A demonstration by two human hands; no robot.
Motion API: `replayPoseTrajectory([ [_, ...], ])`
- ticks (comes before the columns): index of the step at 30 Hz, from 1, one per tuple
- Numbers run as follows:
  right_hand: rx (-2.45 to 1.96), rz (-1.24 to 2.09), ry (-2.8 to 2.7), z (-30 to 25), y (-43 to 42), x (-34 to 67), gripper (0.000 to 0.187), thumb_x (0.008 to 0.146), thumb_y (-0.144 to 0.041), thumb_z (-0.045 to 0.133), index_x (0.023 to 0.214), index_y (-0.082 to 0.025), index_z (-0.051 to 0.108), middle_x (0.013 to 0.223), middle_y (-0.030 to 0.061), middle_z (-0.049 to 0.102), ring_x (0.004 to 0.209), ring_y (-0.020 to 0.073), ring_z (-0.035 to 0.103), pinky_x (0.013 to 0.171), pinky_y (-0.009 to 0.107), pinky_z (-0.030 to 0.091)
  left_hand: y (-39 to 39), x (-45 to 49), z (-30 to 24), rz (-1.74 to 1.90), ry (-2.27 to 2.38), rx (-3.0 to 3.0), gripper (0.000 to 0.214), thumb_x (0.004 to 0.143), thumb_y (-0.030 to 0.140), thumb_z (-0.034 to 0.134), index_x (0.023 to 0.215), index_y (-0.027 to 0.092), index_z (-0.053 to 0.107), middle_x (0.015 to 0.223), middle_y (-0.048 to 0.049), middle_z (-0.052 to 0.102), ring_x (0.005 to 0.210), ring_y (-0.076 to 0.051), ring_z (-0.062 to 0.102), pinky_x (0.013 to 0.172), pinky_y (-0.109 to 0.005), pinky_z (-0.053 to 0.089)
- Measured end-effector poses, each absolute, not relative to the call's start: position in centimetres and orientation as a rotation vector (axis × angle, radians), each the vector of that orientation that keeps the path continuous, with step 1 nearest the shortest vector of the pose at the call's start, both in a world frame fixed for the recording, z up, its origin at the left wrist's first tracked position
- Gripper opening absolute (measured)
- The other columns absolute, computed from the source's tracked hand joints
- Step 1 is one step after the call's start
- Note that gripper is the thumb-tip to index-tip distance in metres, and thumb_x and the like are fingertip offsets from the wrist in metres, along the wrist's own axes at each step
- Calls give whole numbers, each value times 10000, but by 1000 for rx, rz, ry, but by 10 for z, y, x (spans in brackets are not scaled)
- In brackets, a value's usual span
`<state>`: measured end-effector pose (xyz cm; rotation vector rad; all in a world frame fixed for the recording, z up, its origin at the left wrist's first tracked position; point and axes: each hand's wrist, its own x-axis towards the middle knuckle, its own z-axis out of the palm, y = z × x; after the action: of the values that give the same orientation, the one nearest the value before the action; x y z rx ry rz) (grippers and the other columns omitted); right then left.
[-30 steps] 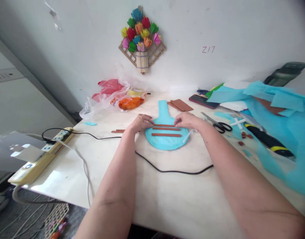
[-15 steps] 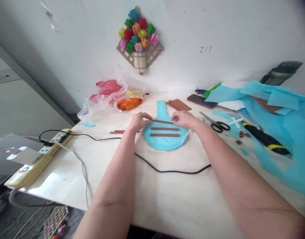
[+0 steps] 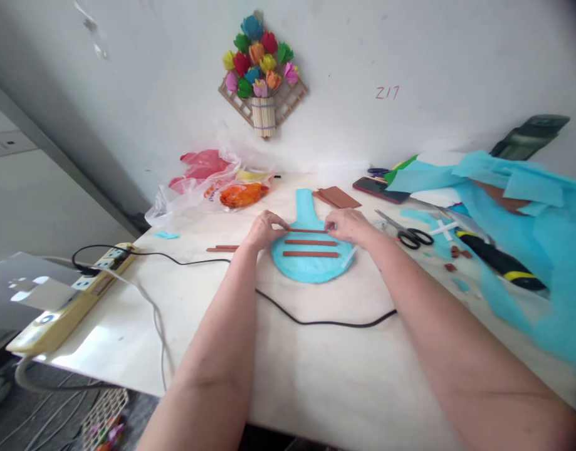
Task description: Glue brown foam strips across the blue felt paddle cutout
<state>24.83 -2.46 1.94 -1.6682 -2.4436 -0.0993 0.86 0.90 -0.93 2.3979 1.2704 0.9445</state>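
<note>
A light-blue paddle-shaped piece (image 3: 311, 270), round with a straight handle, lies flat on the table. Two brown strips (image 3: 310, 254) lie across its round part, one above the other. Near the handle, a third brown strip (image 3: 308, 231) stretches between my hands, level with the others. My left hand (image 3: 267, 228) pinches its left end, and my right hand (image 3: 344, 224) pinches its right end. Whether this strip touches the blue surface, I cannot tell. A small white strip (image 3: 348, 258) sits at the right edge of the round part. More brown strips (image 3: 222, 248) lie left of my left wrist.
Brown sheets (image 3: 338, 196) and a phone (image 3: 380, 189) lie behind. On the right are scissors (image 3: 412, 238), a black-and-yellow tool (image 3: 501, 260) and crumpled blue material (image 3: 565, 250). A black cable (image 3: 325, 323) crosses in front; a power strip (image 3: 71, 307) lies left. Plastic bags (image 3: 207, 181) stand behind left.
The held brown strip has gone from slanting to nearly level, its right end lowering slightly in line with the other strips. Both hands keep their pinch and have barely moved.
</note>
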Motion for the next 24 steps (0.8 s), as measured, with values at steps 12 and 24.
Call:
replayPoseTrajectory([
  [12, -1670, 22, -2477, 20, -24, 252, 231, 649, -195, 531, 810, -254, 686, 876, -15, 682, 825, 171, 603, 627, 235, 411, 11, 6, -10, 825, 1144, 2528, 148, 616, 187, 635, 745, 204, 704, 828, -11, 671, 830, -157, 567, 831, -282, 405],
  [24, -1550, 175, -2502, 24, -25, 256, 255, 666, -139, 501, 796, -205, 711, 878, 8, 680, 814, 150, 597, 707, 205, 430, 9, 5, -8, 795, 1226, 2521, 207, 614, 184, 577, 765, 218, 714, 855, -16, 654, 837, -165, 552, 834, -279, 412],
])
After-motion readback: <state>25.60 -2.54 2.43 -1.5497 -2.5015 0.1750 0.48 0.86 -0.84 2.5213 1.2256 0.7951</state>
